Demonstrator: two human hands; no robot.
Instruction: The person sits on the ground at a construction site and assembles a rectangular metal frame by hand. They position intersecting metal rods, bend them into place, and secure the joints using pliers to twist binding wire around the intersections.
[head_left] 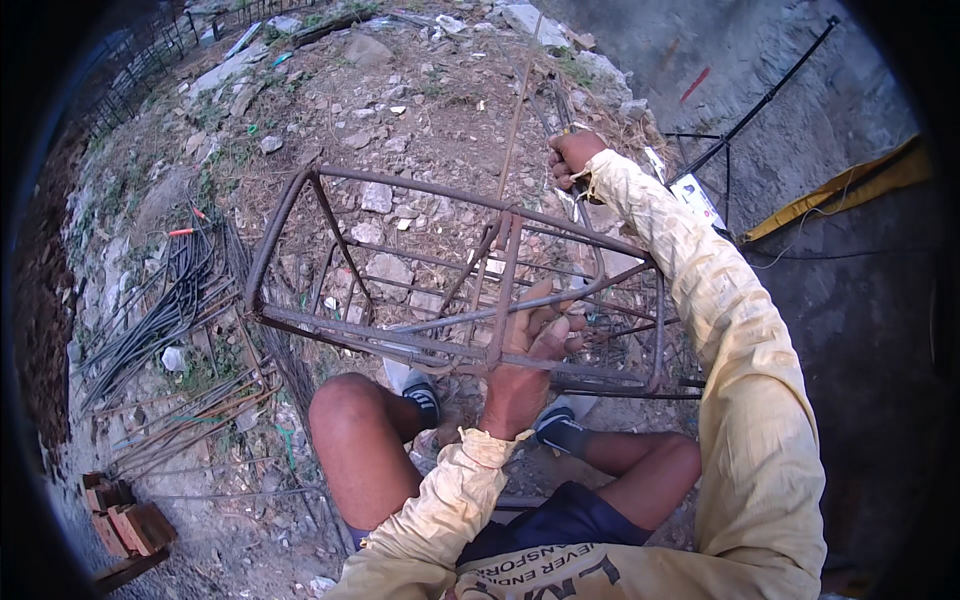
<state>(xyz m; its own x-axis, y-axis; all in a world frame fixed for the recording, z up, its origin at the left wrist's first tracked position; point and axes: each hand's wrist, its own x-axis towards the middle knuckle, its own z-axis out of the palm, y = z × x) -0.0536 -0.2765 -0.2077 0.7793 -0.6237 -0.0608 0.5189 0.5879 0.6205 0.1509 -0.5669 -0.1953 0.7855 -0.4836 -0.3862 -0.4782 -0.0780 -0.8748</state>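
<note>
Two hands: both yours, both on the rebar cage (pixel 420 270).
Cage position: centre of frame, on the ground above your knees; long axis runs left to right.
Left hand (pixel 525 365): fingers curled around an upright stirrup bar (pixel 505 290) at the cage's near side.
Right hand (pixel 572 155): fisted around a thin rod (pixel 515 110), upper centre, at the cage's far side.
Nearer hand: left.
</note>
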